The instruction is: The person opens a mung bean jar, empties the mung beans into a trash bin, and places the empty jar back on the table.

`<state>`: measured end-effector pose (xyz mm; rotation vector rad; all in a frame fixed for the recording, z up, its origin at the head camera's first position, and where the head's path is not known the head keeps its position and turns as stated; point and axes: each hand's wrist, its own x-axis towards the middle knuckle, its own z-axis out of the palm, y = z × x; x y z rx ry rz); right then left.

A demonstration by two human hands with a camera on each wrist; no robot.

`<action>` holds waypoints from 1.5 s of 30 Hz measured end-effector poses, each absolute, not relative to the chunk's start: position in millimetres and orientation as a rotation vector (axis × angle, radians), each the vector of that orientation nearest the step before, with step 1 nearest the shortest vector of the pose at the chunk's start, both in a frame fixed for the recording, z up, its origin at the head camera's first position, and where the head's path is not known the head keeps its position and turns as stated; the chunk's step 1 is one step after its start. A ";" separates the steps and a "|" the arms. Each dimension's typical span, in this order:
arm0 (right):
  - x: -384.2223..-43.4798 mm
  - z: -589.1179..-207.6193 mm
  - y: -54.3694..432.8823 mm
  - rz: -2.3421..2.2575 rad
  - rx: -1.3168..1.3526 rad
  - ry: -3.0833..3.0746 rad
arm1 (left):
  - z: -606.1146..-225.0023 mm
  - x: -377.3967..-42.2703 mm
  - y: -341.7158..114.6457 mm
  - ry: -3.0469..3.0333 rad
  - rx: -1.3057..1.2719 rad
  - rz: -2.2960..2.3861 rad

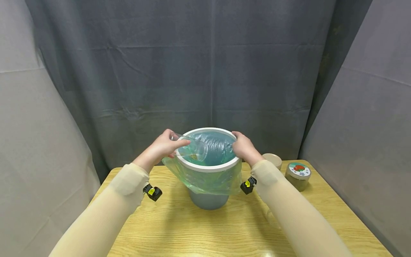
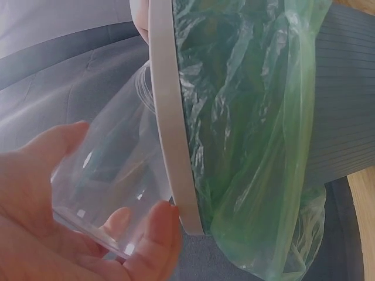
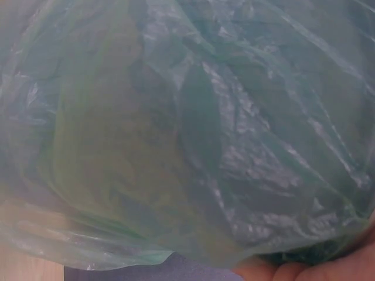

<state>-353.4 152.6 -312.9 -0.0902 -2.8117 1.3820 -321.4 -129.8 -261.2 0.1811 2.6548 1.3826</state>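
Note:
My left hand [image 1: 162,145] holds a clear plastic jar [image 1: 199,149] tipped on its side, its mouth over the left part of a grey trash bin [image 1: 209,202]. A few small yellowish bits show near the jar's mouth. In the left wrist view, fingers and thumb span the jar's base, and its neck overlaps the white rim [image 2: 170,123]. A green plastic bag [image 1: 210,182] lines the bin and is folded down outside the rim. At the right side, my right hand [image 1: 244,147] grips the rim and bag; its fingertips [image 3: 287,272] show low in the right wrist view.
On the wooden table [image 1: 179,232], a jar with a tomato picture on its lid [image 1: 299,175] stands at the right. Beside it, a beige-topped jar [image 1: 273,160] is partly hidden by my right forearm. A grey curtain [image 1: 160,71] hangs behind the table.

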 end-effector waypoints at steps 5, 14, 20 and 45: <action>-353.2 -313.6 152.8 1.395 -0.092 -2.810 | -261.6 -322.9 -129.2 2.661 0.182 1.367; -352.6 -312.3 152.6 1.389 -0.104 -2.811 | -261.0 -325.0 -126.3 2.699 0.193 1.341; -352.1 -312.6 152.5 1.389 -0.108 -2.803 | -262.6 -326.2 -125.0 2.705 0.208 1.346; -346.8 -310.5 150.6 1.446 -0.119 -2.797 | -276.6 -323.8 -125.5 2.763 0.533 1.426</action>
